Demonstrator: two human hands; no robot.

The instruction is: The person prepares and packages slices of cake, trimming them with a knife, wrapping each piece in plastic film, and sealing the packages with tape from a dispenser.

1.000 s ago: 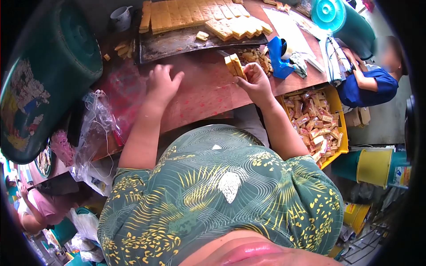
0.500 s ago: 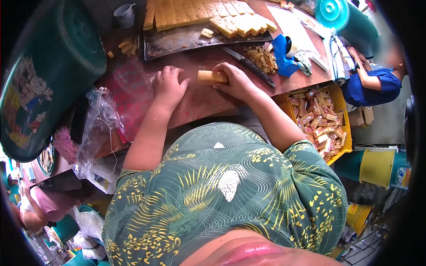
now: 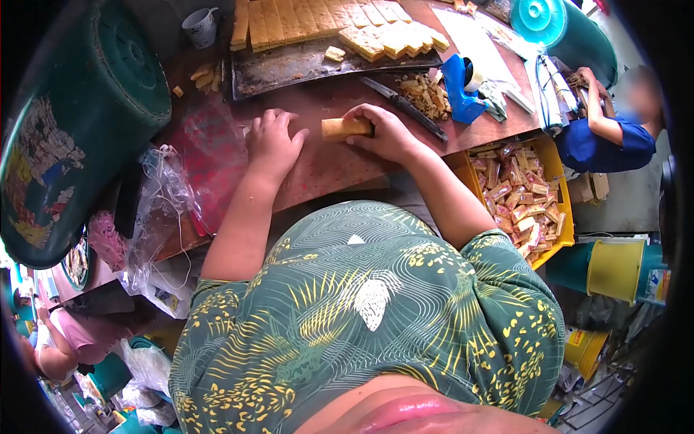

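Note:
My right hand [image 3: 387, 134] grips one end of a short bar of yellow cake [image 3: 343, 128] just above the reddish-brown table [image 3: 311, 101]. Its other end points left, towards my left hand [image 3: 275, 145]. That hand lies palm down on the tabletop with fingers stretched out, holding nothing, a small gap from the cake. Beyond both hands, a dark baking tray [image 3: 289, 76] bears a slab of cake cut into strips [image 3: 296, 25], with several pieces stacked on its right. A long knife [image 3: 408, 108] lies right of my right hand, beside a heap of cake crumbs [image 3: 425, 94].
A blue tape dispenser [image 3: 463, 94] stands right of the crumbs. A yellow crate [image 3: 567, 217] of wrapped cake bars is at my right. On the left are a big green bin [image 3: 94, 123], plastic bags [image 3: 163, 195] and a cup [image 3: 200, 27]. A person in blue [image 3: 607, 141] sits at the right.
My hands and the cake bar stay almost in place. At the right, the person in blue has shifted slightly, raising a hand and forearm.

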